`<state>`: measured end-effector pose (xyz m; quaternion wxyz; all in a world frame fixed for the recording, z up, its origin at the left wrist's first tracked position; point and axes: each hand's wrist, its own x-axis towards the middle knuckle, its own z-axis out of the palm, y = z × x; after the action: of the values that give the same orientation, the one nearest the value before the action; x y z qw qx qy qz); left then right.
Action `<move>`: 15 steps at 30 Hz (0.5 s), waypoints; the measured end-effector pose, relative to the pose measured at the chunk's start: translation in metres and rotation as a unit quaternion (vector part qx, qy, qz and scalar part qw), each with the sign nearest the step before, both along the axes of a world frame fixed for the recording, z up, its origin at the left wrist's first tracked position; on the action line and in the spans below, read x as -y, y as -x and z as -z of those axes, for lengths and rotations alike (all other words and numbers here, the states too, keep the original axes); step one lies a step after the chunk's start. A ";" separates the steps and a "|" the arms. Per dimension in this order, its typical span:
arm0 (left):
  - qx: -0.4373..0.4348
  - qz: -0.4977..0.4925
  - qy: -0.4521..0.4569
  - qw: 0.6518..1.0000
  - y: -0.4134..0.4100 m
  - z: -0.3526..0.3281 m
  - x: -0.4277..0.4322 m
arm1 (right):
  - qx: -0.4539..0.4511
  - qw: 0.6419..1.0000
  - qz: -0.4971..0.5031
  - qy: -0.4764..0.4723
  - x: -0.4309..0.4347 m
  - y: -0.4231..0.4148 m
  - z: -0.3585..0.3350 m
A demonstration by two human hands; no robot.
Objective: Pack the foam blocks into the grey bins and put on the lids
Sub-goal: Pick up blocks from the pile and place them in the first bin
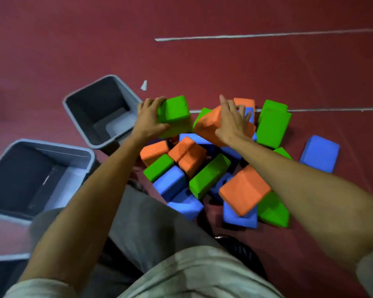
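**Hands on 2 blocks**

The near bin (19,168) stands open at left, the pile (209,175) beside it. Farther, the left hand (149,119) grips a green block (176,109) by the far bin (99,97); the right hand (233,121) rests spread on an orange block (207,125).

left hand (150,119) gripping green block (176,111), right hand (233,123) on orange block (209,125), grey bins (99,108) beside

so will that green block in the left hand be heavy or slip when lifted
Probably light: the left hand alone grips the bulky green block. Its matte foam surface likely won't slip. Flat faces suggest it won't roll.
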<state>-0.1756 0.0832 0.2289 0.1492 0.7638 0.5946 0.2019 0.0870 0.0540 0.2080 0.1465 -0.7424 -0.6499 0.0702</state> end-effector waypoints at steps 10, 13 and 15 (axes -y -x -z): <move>-0.117 -0.094 -0.045 0.988 0.197 -0.083 0.129 | 0.083 0.922 -0.378 -0.020 0.019 0.224 -0.105; -0.124 -0.160 -0.035 0.979 0.264 -0.088 0.181 | 0.126 0.867 -0.480 -0.037 0.041 0.309 -0.123; -0.115 -0.207 -0.021 0.971 0.311 -0.086 0.219 | 0.136 0.839 -0.525 -0.037 0.059 0.363 -0.131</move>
<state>-0.4868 -0.1359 0.3146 0.0190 0.6455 0.7482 0.1521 -0.2758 -0.0051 0.3386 0.0248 -0.2860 -0.9578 0.0109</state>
